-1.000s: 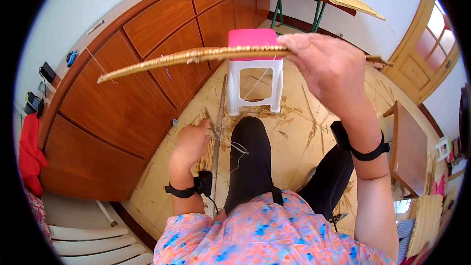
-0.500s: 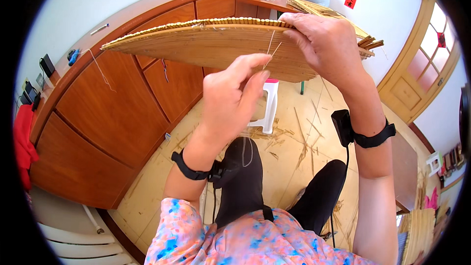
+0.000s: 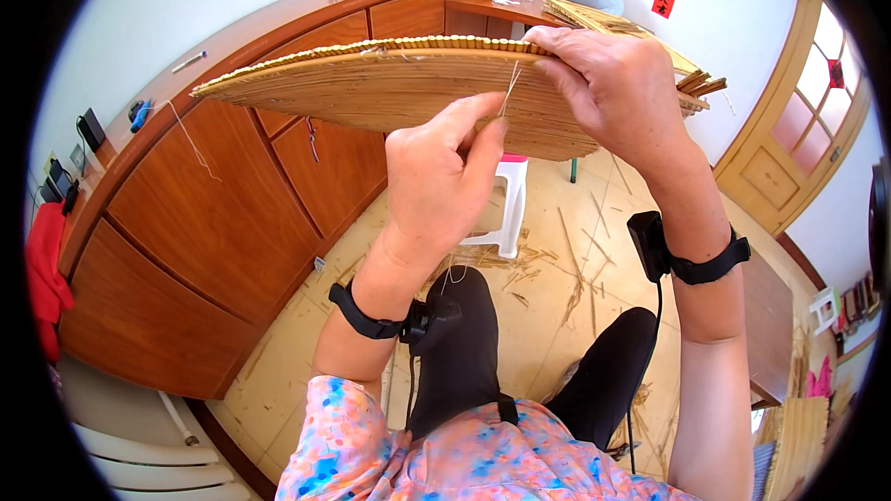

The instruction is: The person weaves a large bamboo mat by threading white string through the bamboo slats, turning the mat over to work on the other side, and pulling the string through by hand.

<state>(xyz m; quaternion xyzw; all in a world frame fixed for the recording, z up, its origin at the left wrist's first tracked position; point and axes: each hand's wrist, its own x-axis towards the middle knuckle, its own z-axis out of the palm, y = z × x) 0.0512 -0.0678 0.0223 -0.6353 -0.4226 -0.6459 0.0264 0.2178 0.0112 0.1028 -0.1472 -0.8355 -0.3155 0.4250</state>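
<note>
A broad panel of straw-coloured stalks (image 3: 371,93), with a row of bound stalk ends along its top edge, is held up in front of me. My right hand (image 3: 617,88) grips that edge near its right part, thumb on the near face and fingers over the top. Below and left of it, my left hand (image 3: 434,172) is closed in a pinch on a pale thread (image 3: 510,85) that runs up to the panel just under the edge. A loose loop of thread hangs below this hand, over my knee. Whether a needle sits between the fingertips is hidden.
A long wooden cabinet (image 3: 213,186) curves along the left and back. Behind the panel stands a white stool (image 3: 510,213), with stalk scraps (image 3: 575,260) scattered over the tiled floor. More stalk panels (image 3: 603,19) lie at the back right. A wooden door (image 3: 789,130) is at the right.
My left hand has drawn its thumb and forefinger closer together on the thread and shifted slightly. The hanging loop now sits higher. My right hand keeps its grip on the panel.
</note>
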